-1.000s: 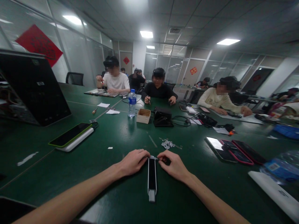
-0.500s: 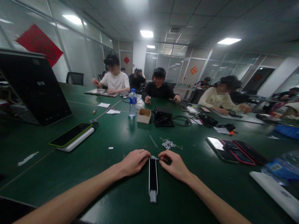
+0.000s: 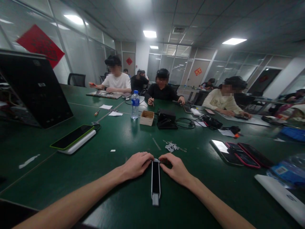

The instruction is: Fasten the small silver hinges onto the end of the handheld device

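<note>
A slim bar (image 3: 155, 179) with a black face, white edges and a grey plug-like end lies lengthwise on the green table, its plug end towards me. My left hand (image 3: 137, 165) is closed, thumb and fingers pressed together at the bar's far left corner. At the far right corner, my right hand (image 3: 176, 168) has its thumb and curled fingers closed against the bar. Whatever those right fingers may pinch is hidden. Just beyond my hands lies a pile of small metal plates and rings (image 3: 172, 146).
Phones (image 3: 234, 154) and a white device (image 3: 281, 197) lie at right; another phone (image 3: 72, 137) rests on a white slab at left. Beyond stand a water bottle (image 3: 135, 105), a small box (image 3: 146, 118) and a black stand (image 3: 166, 119) with cables. Several people sit at tables.
My right hand has shifted slightly left, closing the small gap to the bar's far corner. My left hand stays nearly where it was. The bar has barely moved.
</note>
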`<act>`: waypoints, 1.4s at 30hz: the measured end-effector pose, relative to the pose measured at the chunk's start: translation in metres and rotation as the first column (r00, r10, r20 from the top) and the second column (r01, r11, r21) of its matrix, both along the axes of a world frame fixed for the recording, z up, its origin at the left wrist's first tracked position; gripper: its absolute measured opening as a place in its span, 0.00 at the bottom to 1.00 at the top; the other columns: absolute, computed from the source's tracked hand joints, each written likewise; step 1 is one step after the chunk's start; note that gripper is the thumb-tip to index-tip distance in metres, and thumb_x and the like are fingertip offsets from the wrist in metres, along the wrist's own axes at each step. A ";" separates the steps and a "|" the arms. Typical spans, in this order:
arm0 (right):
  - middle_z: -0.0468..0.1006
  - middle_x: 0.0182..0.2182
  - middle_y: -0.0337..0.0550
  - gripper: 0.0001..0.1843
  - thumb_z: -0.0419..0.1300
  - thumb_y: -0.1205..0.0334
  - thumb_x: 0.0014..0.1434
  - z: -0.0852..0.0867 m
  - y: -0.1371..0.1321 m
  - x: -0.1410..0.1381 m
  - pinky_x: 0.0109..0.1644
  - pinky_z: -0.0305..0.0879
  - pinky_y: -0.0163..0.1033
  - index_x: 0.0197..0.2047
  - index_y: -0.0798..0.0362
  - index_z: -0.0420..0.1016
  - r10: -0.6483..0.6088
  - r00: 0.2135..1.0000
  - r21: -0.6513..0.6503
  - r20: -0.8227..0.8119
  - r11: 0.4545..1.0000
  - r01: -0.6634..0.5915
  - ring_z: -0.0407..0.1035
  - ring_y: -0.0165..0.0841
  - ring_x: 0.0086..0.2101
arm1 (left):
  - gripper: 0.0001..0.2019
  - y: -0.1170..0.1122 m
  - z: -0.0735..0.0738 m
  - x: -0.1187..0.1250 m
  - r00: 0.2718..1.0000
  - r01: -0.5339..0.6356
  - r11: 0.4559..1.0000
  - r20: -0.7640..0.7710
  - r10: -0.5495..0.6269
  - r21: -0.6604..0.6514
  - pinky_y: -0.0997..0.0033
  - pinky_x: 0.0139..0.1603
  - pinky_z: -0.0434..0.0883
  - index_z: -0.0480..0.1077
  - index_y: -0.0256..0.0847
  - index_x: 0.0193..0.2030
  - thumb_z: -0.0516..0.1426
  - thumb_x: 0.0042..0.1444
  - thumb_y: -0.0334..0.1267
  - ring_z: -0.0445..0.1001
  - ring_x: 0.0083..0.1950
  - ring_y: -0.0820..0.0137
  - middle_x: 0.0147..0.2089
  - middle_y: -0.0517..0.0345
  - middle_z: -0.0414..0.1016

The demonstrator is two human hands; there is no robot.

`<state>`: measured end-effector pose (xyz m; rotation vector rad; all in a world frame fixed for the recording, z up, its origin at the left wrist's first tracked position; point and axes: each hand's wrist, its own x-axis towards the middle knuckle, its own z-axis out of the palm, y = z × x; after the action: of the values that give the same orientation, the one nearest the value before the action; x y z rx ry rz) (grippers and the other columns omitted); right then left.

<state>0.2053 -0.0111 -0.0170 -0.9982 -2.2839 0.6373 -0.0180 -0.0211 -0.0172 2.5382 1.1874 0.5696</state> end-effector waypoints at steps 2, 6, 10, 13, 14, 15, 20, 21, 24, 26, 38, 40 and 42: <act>0.75 0.40 0.45 0.12 0.58 0.65 0.56 0.002 0.002 0.002 0.45 0.68 0.41 0.44 0.53 0.71 0.025 0.999 0.058 0.027 0.998 -0.027 0.69 0.34 0.40 | 0.09 0.001 -0.001 0.000 1.000 0.004 1.000 0.001 -0.004 0.005 0.67 0.44 0.68 0.65 0.40 0.47 0.46 0.64 0.33 0.72 0.42 0.66 0.44 0.54 0.72; 0.74 0.45 0.47 0.14 0.57 0.64 0.57 0.009 0.020 0.025 0.52 0.64 0.47 0.47 0.53 0.71 -0.066 0.993 0.235 0.099 0.971 0.041 0.67 0.38 0.46 | 0.10 0.001 -0.002 -0.001 1.000 0.012 1.000 0.003 -0.012 0.012 0.68 0.45 0.68 0.65 0.41 0.47 0.46 0.64 0.32 0.72 0.43 0.67 0.44 0.55 0.72; 0.72 0.43 0.51 0.14 0.54 0.63 0.58 0.007 0.050 0.066 0.49 0.64 0.48 0.46 0.54 0.72 -0.402 0.893 0.365 0.202 0.877 0.313 0.66 0.40 0.44 | 0.10 0.000 -0.001 -0.001 1.000 -0.001 1.000 0.004 0.001 0.003 0.67 0.46 0.68 0.65 0.41 0.48 0.47 0.63 0.32 0.71 0.43 0.67 0.45 0.55 0.72; 0.70 0.42 0.51 0.15 0.55 0.62 0.57 0.002 0.065 0.089 0.48 0.64 0.46 0.46 0.54 0.73 -0.486 0.814 0.351 0.317 0.858 0.375 0.65 0.41 0.44 | 0.10 0.000 0.000 -0.002 1.000 -0.002 1.000 0.001 0.002 -0.013 0.66 0.46 0.68 0.65 0.41 0.48 0.48 0.63 0.32 0.71 0.44 0.66 0.45 0.55 0.72; 0.70 0.41 0.51 0.14 0.55 0.62 0.57 0.000 0.067 0.093 0.47 0.64 0.45 0.46 0.53 0.74 -0.479 0.806 0.329 0.348 0.867 0.374 0.66 0.40 0.43 | 0.10 0.000 0.001 -0.002 1.000 -0.001 1.000 -0.001 0.001 -0.017 0.66 0.45 0.68 0.65 0.41 0.48 0.48 0.63 0.33 0.71 0.44 0.66 0.45 0.55 0.72; 0.71 0.41 0.51 0.14 0.54 0.62 0.57 -0.001 0.068 0.096 0.46 0.64 0.45 0.45 0.53 0.74 -0.466 0.803 0.305 0.372 0.878 0.368 0.66 0.40 0.43 | 0.10 0.000 0.001 -0.002 1.000 -0.001 1.000 -0.002 0.001 -0.021 0.66 0.45 0.68 0.65 0.41 0.48 0.48 0.63 0.33 0.71 0.44 0.66 0.45 0.55 0.72; 0.73 0.41 0.51 0.13 0.53 0.63 0.59 -0.002 0.067 0.095 0.45 0.65 0.45 0.43 0.53 0.76 -0.418 0.802 0.216 0.426 0.908 0.358 0.67 0.41 0.42 | 0.10 0.000 0.002 -0.002 1.000 0.002 1.000 0.002 -0.002 -0.029 0.66 0.46 0.68 0.65 0.42 0.48 0.48 0.63 0.32 0.71 0.45 0.66 0.46 0.55 0.71; 0.73 0.41 0.51 0.13 0.53 0.64 0.59 -0.001 0.068 0.095 0.45 0.65 0.45 0.43 0.53 0.76 -0.409 0.806 0.205 0.428 0.912 0.355 0.68 0.41 0.42 | 0.10 0.000 0.002 -0.002 1.000 -0.001 1.000 0.001 0.001 -0.031 0.66 0.46 0.68 0.65 0.42 0.48 0.48 0.63 0.32 0.71 0.45 0.66 0.46 0.55 0.71; 0.74 0.40 0.51 0.13 0.52 0.64 0.60 -0.002 0.069 0.095 0.45 0.65 0.44 0.43 0.53 0.76 -0.396 0.812 0.194 0.429 0.918 0.345 0.68 0.40 0.42 | 0.10 -0.001 0.001 -0.002 1.000 -0.008 0.999 -0.005 0.007 -0.037 0.66 0.45 0.68 0.65 0.42 0.48 0.48 0.63 0.33 0.71 0.44 0.66 0.46 0.55 0.71; 0.74 0.40 0.50 0.13 0.51 0.64 0.60 -0.002 0.070 0.096 0.45 0.65 0.43 0.42 0.53 0.76 -0.397 0.809 0.202 0.433 0.918 0.343 0.68 0.40 0.42 | 0.10 -0.001 0.001 -0.002 1.000 -0.012 0.999 -0.009 0.012 -0.036 0.66 0.46 0.68 0.65 0.42 0.49 0.48 0.63 0.33 0.71 0.44 0.66 0.45 0.55 0.71; 0.73 0.40 0.50 0.12 0.50 0.65 0.60 0.005 0.070 0.090 0.45 0.61 0.37 0.40 0.55 0.75 -0.357 0.754 0.166 0.551 0.933 0.320 0.68 0.36 0.41 | 0.10 -0.004 0.004 -0.002 1.000 -0.023 0.999 -0.009 0.023 -0.034 0.67 0.46 0.67 0.65 0.42 0.48 0.48 0.62 0.32 0.71 0.44 0.67 0.45 0.56 0.71; 0.74 0.38 0.50 0.11 0.51 0.64 0.60 0.005 0.071 0.090 0.43 0.62 0.36 0.38 0.57 0.74 -0.362 0.754 0.100 0.549 0.923 0.371 0.69 0.36 0.39 | 0.10 -0.005 0.004 -0.002 1.000 -0.026 0.999 -0.004 0.026 -0.035 0.67 0.46 0.67 0.65 0.43 0.48 0.48 0.62 0.32 0.71 0.44 0.67 0.45 0.56 0.72; 0.74 0.37 0.49 0.10 0.52 0.63 0.59 0.005 0.071 0.091 0.38 0.62 0.34 0.37 0.57 0.74 -0.349 0.763 -0.015 0.544 0.905 0.424 0.69 0.34 0.36 | 0.10 -0.005 0.004 -0.002 0.999 -0.035 0.999 -0.004 0.035 -0.041 0.68 0.46 0.67 0.65 0.43 0.48 0.48 0.62 0.32 0.71 0.44 0.67 0.45 0.56 0.72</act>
<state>0.2962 0.0603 -0.0121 -1.8538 -2.3791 0.3667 -0.0204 -0.0266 -0.0129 2.4898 1.2346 0.5436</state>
